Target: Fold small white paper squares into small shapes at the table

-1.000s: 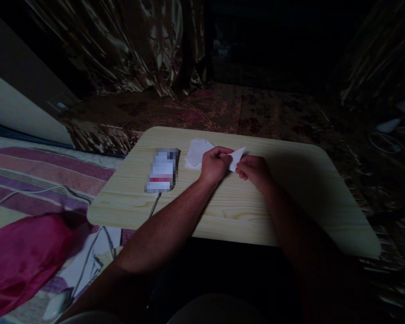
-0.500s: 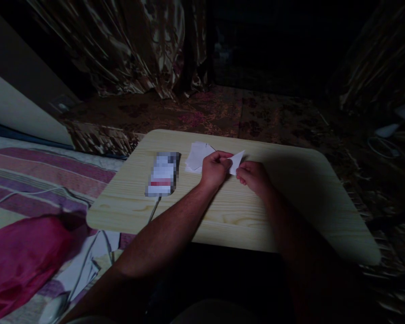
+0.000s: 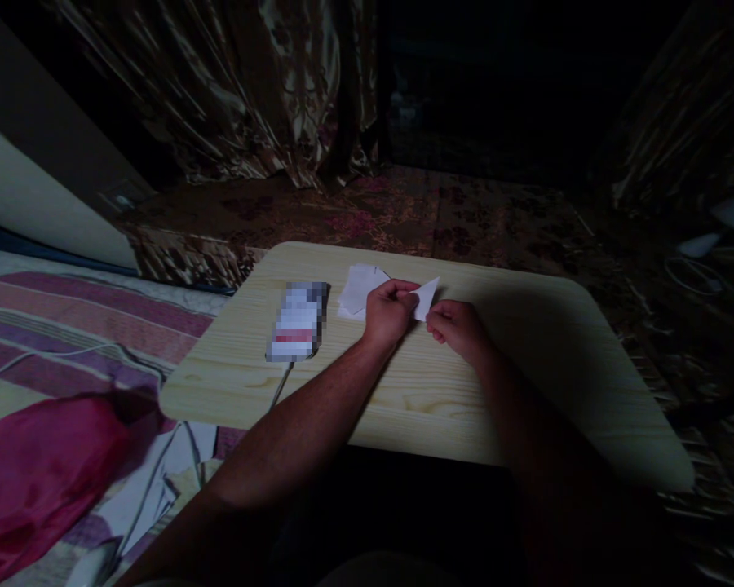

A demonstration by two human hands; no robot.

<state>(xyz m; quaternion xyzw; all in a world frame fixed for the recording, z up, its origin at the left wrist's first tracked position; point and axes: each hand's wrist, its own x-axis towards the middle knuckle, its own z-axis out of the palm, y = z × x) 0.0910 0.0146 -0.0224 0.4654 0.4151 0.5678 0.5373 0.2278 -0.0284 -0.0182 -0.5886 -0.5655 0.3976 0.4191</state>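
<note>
Head cam: your L hand (image 3: 391, 312) pinches the folded white paper (image 3: 426, 298), R hand (image 3: 457, 324) nips its lower corner; prob. v. light, easily creased, hold edges.

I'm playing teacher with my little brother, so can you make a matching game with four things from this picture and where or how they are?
1. Pointed paper
2. Paper stack
3. Pink bundle
4. Table

A. On the striped bedding
B. Held in the left hand
C. Pale, with a wood-grain pattern
D. Lying on the tabletop, partly hidden by a hand

Right pairs: 1-B, 2-D, 3-A, 4-C
</note>
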